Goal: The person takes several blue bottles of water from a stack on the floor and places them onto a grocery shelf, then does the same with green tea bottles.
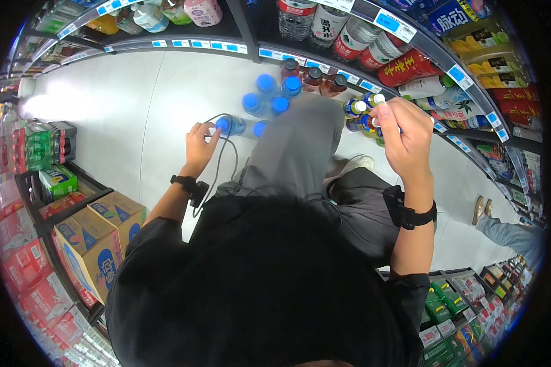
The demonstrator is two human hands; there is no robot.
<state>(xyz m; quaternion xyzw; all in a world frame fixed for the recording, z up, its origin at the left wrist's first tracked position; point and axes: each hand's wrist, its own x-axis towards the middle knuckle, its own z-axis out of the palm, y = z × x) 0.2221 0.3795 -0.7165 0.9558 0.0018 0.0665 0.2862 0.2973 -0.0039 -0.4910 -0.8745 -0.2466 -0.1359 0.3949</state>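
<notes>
My left hand [202, 143] is beside the blue cap of a clear plastic bottle [237, 126] on the floor. Its thumb and forefinger are spread, and the thumb tip reaches the cap's edge. A dark cable [235, 156] loops past these fingers. On the right, my right hand [406, 137] is curled above a group of small white-capped bottles [354, 108]. Its fingers partly cover that group, and whether they grip a bottle is hidden. More blue-capped bottles [266, 84] stand between the hands, with several dark-capped bottles of reddish-brown drink [312, 79] behind them.
My grey-trousered knee [298, 133] rises between the hands. A drinks shelf [252, 52] with price tags curves ahead and right. Cardboard cartons [92, 229] sit on a low rack at left. Another person's leg [509, 234] shows at far right.
</notes>
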